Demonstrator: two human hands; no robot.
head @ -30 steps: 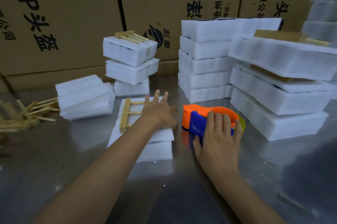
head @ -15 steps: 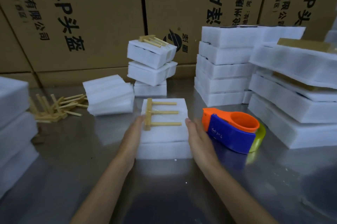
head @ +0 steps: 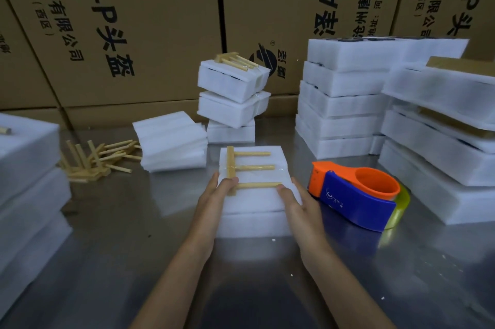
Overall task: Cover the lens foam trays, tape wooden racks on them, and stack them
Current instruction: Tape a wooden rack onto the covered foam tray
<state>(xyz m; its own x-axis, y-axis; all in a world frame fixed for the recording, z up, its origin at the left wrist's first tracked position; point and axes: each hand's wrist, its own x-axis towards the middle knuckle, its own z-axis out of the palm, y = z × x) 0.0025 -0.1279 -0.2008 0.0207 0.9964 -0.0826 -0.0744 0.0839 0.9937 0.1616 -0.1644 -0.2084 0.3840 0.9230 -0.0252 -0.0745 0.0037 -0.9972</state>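
A covered white foam tray (head: 254,205) lies on the steel table in front of me with a wooden rack (head: 242,169) taped on its top. My left hand (head: 217,194) grips the tray's left side, thumb resting on the rack's end. My right hand (head: 297,202) holds the right side. An orange and blue tape dispenser (head: 353,194) stands just right of the tray. Behind it, a small leaning stack of taped trays (head: 231,95) carries a rack on top.
Loose wooden racks (head: 96,160) lie at the left beside a pile of foam cover sheets (head: 171,141). Tall foam tray stacks stand at the right (head: 342,98), the far right (head: 442,127) and the near left (head: 24,181). Cardboard boxes (head: 134,20) wall off the back.
My right hand let go of the tape dispenser and moved to the tray's right side. My left hand slid off the top to grip the left side. The view shifted left.
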